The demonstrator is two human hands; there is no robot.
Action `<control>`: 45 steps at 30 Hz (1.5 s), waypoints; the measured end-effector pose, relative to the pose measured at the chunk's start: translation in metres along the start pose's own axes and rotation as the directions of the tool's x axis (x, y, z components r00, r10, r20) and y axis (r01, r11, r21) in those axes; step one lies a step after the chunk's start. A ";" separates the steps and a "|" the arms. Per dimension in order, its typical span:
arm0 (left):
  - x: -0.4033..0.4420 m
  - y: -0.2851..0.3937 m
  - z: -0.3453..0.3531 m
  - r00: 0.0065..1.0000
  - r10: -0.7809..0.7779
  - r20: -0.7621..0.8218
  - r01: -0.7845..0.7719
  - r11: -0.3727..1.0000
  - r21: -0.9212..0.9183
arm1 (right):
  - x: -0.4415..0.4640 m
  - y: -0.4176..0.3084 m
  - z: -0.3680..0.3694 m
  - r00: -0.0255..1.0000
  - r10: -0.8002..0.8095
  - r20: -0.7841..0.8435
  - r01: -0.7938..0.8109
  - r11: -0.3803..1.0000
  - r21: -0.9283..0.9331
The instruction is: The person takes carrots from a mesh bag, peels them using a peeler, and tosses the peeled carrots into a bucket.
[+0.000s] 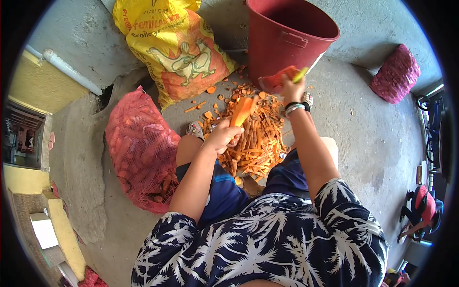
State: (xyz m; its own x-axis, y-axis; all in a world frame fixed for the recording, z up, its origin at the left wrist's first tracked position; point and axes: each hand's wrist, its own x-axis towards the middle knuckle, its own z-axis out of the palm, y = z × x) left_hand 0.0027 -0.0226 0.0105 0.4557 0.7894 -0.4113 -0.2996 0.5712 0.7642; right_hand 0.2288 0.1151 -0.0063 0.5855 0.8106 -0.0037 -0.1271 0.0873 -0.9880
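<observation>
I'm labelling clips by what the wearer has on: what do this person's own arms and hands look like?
The left hand and right hand are ungloved. The right wrist has a dark band and a pale band; none shows on the left. Both forearms are bare below short dark sleeves with a white palm-tree print.

This is a rough concrete-floored work area for preparing vegetables in bulk; whether it belongs to a home or a business cannot be told. A plain grey wall (373, 28) rises behind the large red bin (265, 48). Left of the bin stand a yellow feed sack (174, 55) printed with chickens and a bulging red mesh sack (136, 143). A heap of orange peelings (256, 143) covers the floor (349, 129) before it, and a pink sack (397, 74) sits well to its right.
</observation>
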 end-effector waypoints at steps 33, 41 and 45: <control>-0.010 0.011 0.018 0.950 0.249 0.188 -0.191 0.941 -0.280 | -0.031 -0.015 -0.021 0.970 0.115 0.214 -0.181 0.929 0.321; 0.013 -0.006 -0.001 0.952 0.271 -0.142 -0.240 0.950 0.202 | -0.086 -0.055 0.002 0.917 -0.116 0.383 0.040 0.979 0.200; 0.020 -0.021 -0.005 0.882 0.366 -0.297 -0.143 0.809 0.570 | -0.116 -0.065 0.021 0.758 -0.370 0.537 0.464 0.885 -0.045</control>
State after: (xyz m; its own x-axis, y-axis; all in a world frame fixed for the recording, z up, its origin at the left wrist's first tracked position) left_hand 0.0141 -0.0184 -0.0162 0.0430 0.9720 -0.2308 0.1706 0.2205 0.9604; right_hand 0.1521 0.0276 0.0612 0.0613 0.8930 0.4460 0.1957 0.4274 -0.8826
